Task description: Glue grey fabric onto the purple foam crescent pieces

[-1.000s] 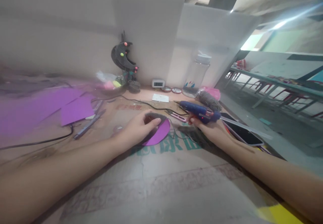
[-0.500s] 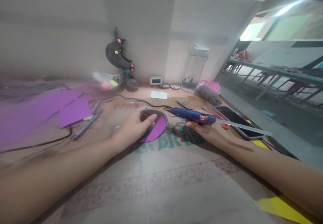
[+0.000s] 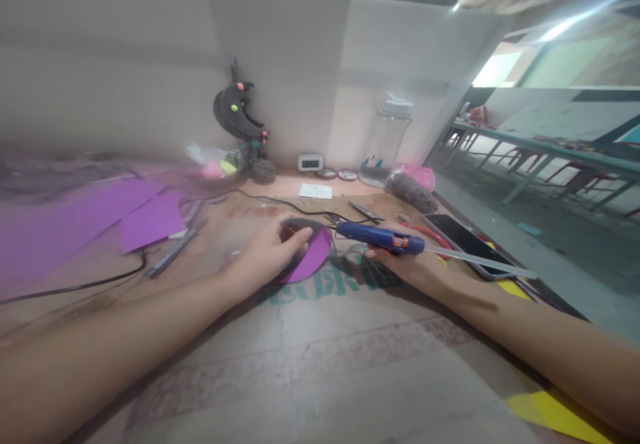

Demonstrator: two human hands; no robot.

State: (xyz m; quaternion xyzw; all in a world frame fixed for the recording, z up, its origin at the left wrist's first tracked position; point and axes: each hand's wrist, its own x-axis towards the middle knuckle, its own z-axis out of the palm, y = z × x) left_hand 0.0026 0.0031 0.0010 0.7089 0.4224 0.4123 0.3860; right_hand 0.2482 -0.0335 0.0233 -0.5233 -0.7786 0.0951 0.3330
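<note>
My left hand (image 3: 283,247) is closed on a round purple disc (image 3: 311,261) with a dark grey band along its upper edge, the thumb lying over it. My right hand (image 3: 395,261) grips a blue hot glue gun (image 3: 377,236), whose nozzle points left at the disc's upper right edge. A long translucent glue stick (image 3: 480,262) sticks out of the gun's back. Whether the nozzle touches the disc I cannot tell. Grey yarn (image 3: 373,267) trails on the cardboard below the gun, partly hidden by my right hand.
Purple sheets (image 3: 153,221) and a pen-like tool (image 3: 175,251) lie left. Behind stand a dark crescent ornament (image 3: 237,114), a small digital clock (image 3: 311,162) and a clear bottle (image 3: 385,144). Scissors (image 3: 365,212), a grey yarn skein (image 3: 413,192) and a phone (image 3: 467,244) lie right.
The view has shifted slightly. The glue gun sits a little lower and farther left, its nozzle closer to the disc. My left hand keeps its hold on the disc.
</note>
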